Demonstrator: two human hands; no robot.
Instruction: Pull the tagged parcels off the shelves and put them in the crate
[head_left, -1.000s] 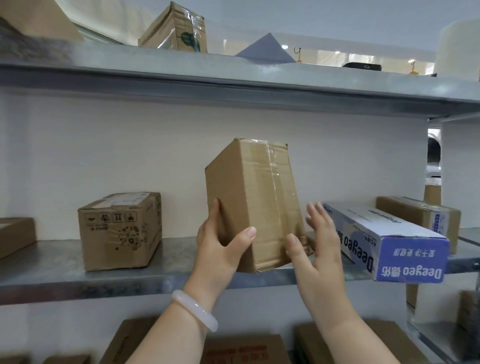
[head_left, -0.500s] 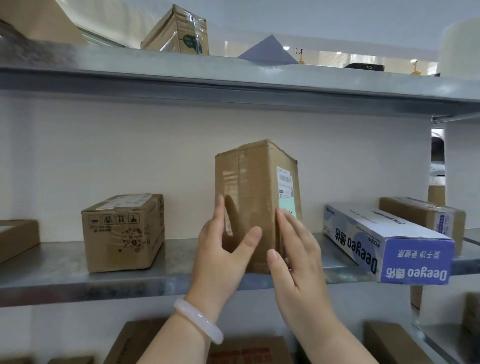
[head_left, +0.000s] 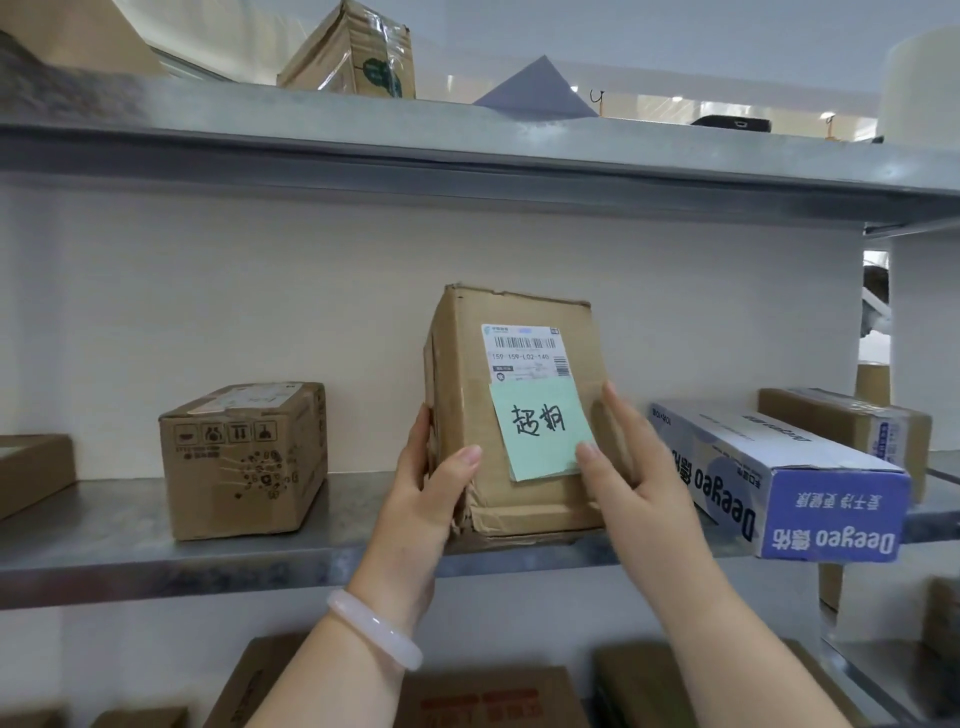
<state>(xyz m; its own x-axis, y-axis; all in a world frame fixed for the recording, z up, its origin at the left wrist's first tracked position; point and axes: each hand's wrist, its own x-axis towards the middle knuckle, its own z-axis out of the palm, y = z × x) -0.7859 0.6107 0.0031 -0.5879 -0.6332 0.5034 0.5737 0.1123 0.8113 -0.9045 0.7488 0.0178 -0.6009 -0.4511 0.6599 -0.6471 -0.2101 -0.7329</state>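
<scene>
A tall brown cardboard parcel (head_left: 524, 514) stands upright on the middle metal shelf (head_left: 130, 551). Its front face carries a white shipping label (head_left: 524, 351) and a pale green handwritten tag (head_left: 540, 431). My left hand (head_left: 426, 493) grips the parcel's lower left edge, thumb across the front. My right hand (head_left: 628, 473) holds its right side, thumb resting on the green tag's corner. The crate is out of sight.
A smaller printed carton (head_left: 244, 462) sits left of the parcel, a blue and white Deegeo box (head_left: 779, 478) sticks out on the right. More cartons lie on the lower shelf (head_left: 493, 696) and on the top shelf (head_left: 358, 57). A low box (head_left: 31, 478) is at far left.
The parcel has been turned on the shelf, so its labelled face with the green tag now points at me. Both hands shifted round it to the two sides.
</scene>
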